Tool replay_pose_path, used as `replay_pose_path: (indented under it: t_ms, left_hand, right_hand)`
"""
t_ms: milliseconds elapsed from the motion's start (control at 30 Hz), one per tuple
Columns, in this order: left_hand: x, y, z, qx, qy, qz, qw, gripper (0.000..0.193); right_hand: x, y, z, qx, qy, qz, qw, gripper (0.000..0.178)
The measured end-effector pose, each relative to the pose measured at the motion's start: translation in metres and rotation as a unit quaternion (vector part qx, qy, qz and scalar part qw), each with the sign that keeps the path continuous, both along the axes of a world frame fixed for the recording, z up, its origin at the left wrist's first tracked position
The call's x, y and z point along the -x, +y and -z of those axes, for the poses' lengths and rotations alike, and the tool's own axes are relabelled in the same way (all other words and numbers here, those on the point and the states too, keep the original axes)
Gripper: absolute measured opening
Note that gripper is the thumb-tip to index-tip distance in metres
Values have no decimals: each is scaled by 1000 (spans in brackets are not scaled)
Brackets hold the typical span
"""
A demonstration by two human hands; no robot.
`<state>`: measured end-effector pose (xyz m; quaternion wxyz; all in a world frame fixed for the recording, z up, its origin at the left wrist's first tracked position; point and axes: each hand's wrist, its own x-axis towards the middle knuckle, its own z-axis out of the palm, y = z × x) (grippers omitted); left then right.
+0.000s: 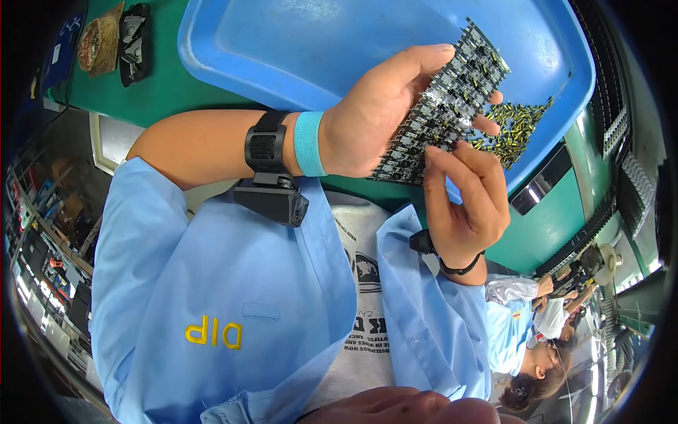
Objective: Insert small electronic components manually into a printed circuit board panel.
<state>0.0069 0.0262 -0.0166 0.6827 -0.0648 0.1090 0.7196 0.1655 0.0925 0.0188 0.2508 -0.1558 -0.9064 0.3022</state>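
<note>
Left hand (pixel 371 109) and right hand (pixel 470 194) at a dark circuit-board panel (pixel 452 95).
The left hand grips the slanted panel, 2 fingertips showing past its right edge; the right hand's bunched fingertips meet its lower part. Small black-and-yellow components (pixel 519 131) (loosely heaped) lie in a blue tray (pixel 272 46).

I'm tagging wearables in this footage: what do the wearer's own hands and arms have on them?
The left hand is ungloved; its wrist has a turquoise fabric band, then a wide black strap with a dark boxy device. The light-blue left sleeve stops around the elbow. The right hand, also ungloved, has a thin black band and a small black piece at its wrist.
</note>
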Motion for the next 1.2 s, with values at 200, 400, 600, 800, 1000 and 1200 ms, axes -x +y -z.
replay_pose_path:
  t_ms: [200,400,600,800,1000,1200]
  left_hand:
    - [0,-2,2,1,-3,10,1000,46]
    - [-3,0,3,9,-17,7,1000,46]
    - [-3,0,5,12,-38,19,999,47]
    - [-2,-1,4,12,-78,16,997,48]
    - [0,0,1,20,-70,29,997,48]
    - [-1,0,1,17,-85,28,996,49]
  right_hand:
    - [0,2,-17,-58,-74,-42,995,33]
    - [4,11,-16,-167,-55,-86,981,38]
    - [0,17,-7,-199,-23,-99,975,40]
    - [2,23,-7,-152,-15,-110,982,37]
    - [-2,24,-6,-133,-18,-106,985,36]
    - [-3,23,-5,-170,-17,-100,980,36]
